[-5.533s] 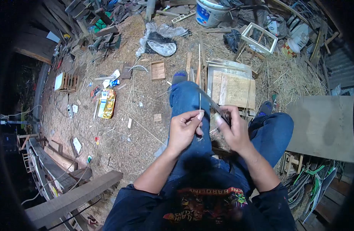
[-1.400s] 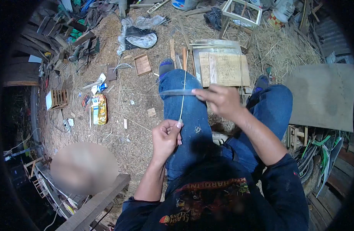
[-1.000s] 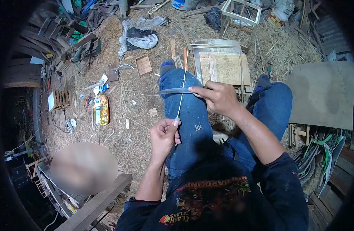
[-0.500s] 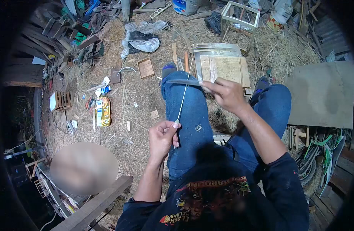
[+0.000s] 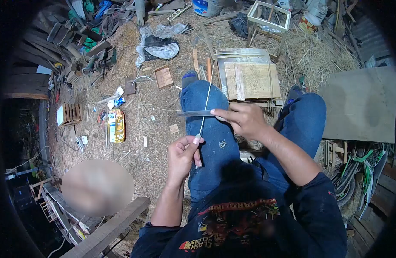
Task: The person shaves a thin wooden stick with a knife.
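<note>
My left hand [image 5: 183, 155] pinches the lower end of a thin pale strip [image 5: 208, 93] between thumb and fingers, above my thigh. The strip slants up and away over my knee. My right hand [image 5: 245, 120] grips a knife [image 5: 193, 113], its blade pointing left and lying crosswise against the strip, a little beyond my left fingertips. The knife's handle is mostly hidden in my fingers. A small tangle of shavings [image 5: 222, 144] rests on the jeans below the blade.
Beyond my knees lie wooden boards [image 5: 254, 81], a small wooden box [image 5: 164, 77] and a wooden frame [image 5: 269, 17]. A yellow packet [image 5: 116, 126] is on the ground at left. A large panel [image 5: 359, 105] stands at right; a wooden beam [image 5: 107, 230] is at lower left.
Over the last half second the knife and my right hand have come down along the strip, nearer my left hand. Earlier, the blade pointed up and away. My left hand keeps its pinch.
</note>
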Tool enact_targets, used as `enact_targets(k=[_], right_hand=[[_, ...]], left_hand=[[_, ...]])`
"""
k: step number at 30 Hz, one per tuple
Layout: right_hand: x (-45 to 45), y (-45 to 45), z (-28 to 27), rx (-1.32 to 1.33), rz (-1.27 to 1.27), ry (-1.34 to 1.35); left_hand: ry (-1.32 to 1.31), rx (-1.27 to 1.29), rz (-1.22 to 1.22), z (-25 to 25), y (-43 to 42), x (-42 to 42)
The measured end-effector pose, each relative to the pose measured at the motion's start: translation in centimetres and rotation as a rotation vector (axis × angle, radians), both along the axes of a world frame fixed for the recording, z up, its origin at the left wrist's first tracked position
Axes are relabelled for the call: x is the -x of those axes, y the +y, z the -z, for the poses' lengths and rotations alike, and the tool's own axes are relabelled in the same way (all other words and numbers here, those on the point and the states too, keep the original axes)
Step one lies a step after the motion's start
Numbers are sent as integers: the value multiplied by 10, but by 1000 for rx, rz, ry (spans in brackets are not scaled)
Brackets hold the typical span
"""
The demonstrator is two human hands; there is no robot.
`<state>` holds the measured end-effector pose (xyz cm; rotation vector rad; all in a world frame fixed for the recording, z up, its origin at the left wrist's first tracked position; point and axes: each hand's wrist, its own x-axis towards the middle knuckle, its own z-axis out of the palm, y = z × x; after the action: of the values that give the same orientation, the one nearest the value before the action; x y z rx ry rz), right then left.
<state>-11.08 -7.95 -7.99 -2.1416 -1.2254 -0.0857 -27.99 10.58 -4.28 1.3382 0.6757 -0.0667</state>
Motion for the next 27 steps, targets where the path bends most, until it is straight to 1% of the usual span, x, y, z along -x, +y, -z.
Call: enact_targets(k=[3, 7, 9, 12, 13, 14, 16, 17, 20, 23, 24, 26, 27], right_hand=[[1, -1, 8, 72, 7, -95], [-12, -4, 17, -5, 8, -169], [-29, -10, 21, 45, 157, -213], [-37, -14, 22, -7, 179, -209], [-28, -11, 13, -15, 127, -162], [-19, -9, 12, -14, 126, -162], [-5, -5, 10, -11, 19, -84], [0, -3, 10, 15, 35, -25], [-2, -5, 11, 32, 18, -4], [-3, -5, 8, 28, 12, 4], [-3, -5, 9, 28, 12, 3], [-4, -5, 14, 2, 10, 6], [-4, -5, 16, 1, 14, 6]], left_hand=[[17, -31, -6, 8, -2, 0], [-2, -51, -25, 20, -2, 2], [-14, -48, -29, 22, -3, 4], [-20, -65, -24, 22, -5, 5], [-14, -81, -25, 22, -5, 5], [-15, -80, -25, 22, -6, 4], [-22, -84, 48, 20, -5, 4], [-18, -86, 45, 19, -4, 3], [11, -54, 95, 15, 0, -11], [69, -159, 187, 2, 2, -41], [68, -159, 187, 0, 2, -50], [82, -361, 274, -1, 1, -65], [77, -472, 279, 0, 0, -69]])
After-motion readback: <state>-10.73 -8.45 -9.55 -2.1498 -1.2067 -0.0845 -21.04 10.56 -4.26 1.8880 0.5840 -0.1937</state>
